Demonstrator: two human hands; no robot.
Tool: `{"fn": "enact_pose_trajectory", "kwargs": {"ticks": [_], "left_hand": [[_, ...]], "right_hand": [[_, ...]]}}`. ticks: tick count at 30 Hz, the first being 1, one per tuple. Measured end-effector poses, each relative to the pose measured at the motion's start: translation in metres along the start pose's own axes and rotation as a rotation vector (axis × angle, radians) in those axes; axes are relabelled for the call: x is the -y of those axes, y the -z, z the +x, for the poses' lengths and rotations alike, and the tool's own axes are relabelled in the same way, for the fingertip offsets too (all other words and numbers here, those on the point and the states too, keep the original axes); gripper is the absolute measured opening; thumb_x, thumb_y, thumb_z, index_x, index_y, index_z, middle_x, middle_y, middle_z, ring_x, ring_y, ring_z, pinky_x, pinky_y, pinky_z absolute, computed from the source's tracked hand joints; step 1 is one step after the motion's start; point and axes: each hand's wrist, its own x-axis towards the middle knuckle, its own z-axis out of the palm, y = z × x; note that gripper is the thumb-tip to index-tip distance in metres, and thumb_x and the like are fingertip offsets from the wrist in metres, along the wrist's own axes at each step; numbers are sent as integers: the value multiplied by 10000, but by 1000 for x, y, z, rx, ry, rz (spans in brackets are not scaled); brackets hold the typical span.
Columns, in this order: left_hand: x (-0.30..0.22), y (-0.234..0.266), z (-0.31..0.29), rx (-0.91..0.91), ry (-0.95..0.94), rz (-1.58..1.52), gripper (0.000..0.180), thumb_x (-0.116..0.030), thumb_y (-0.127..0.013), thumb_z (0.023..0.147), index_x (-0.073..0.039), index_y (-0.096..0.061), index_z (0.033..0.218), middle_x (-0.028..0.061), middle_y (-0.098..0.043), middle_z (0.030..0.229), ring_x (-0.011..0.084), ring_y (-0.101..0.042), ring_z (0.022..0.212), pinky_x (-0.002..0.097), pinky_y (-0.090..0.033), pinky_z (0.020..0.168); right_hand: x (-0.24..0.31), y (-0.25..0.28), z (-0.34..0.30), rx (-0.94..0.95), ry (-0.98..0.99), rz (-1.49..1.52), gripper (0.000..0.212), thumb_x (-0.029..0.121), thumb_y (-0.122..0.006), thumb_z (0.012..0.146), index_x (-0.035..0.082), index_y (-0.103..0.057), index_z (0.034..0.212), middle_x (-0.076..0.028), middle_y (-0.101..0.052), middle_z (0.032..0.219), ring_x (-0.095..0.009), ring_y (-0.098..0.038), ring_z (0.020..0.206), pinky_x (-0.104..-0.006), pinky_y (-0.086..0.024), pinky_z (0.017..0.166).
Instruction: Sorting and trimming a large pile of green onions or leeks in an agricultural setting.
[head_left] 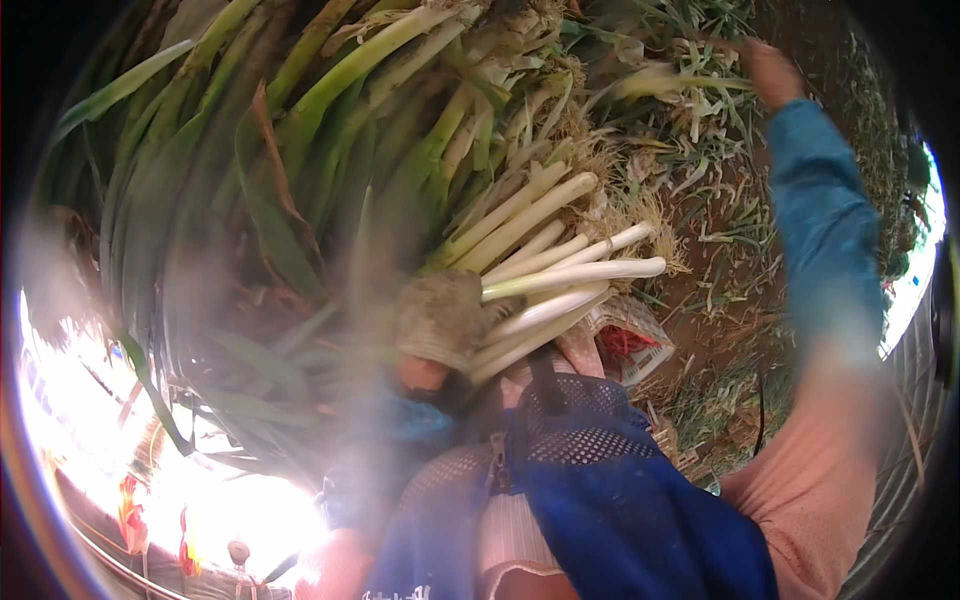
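A bunch of peeled green onions fans out to the right, its white stalks side by side. My left hand, in a dirty grey-brown glove, is closed round the bunch above my lap. Their leaves run left of the glove and are partly blurred. Far off at the upper right, my right hand is bare and stretched away from the bunch. A pale yellow-green strip of leaf streaks beside its fingers. Motion blur hides whether the fingers grip that strip.
A large heap of unpeeled green onions with rooty ends covers the upper left. Peeled scraps litter the brown soil at right. A printed bag with red strands lies near my knee. Bright glare covers the lower left.
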Motion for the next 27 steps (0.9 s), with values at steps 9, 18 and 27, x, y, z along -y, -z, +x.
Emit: {"fn": "enact_pose_trajectory", "kwargs": {"ticks": [9, 18, 27], "left_hand": [[29, -40, 6, -131, -55, -25, 615, -625, -528, 709, -23, -625, 792, 164, -605, 781, 314, -592, 776, 432, -450, 695], [22, -29, -1, -129, -77, -40, 594, -611, -525, 715, -22, -601, 732, 168, -594, 740, 324, -583, 729, 439, -437, 648], [17, -22, 4, -11, -1, 28, 616, -630, -516, 705, -21, -601, 718, 174, -599, 755, 334, -587, 739, 440, -443, 660]], "right_hand": [[207, -135, -90, 361, 633, -111, 578, 374, -629, 750, 71, -459, 1213, -171, -500, 1150, -331, -459, 1092, -424, -382, 921], [271, -189, -110, 798, 571, 174, 598, 542, -564, 705, 60, -606, 1056, -172, -610, 970, -316, -566, 940, -402, -424, 844], [313, -191, -132, 850, 563, 220, 546, 539, -568, 716, 29, -658, 890, -163, -624, 894, -312, -584, 876, -422, -450, 757]]}}
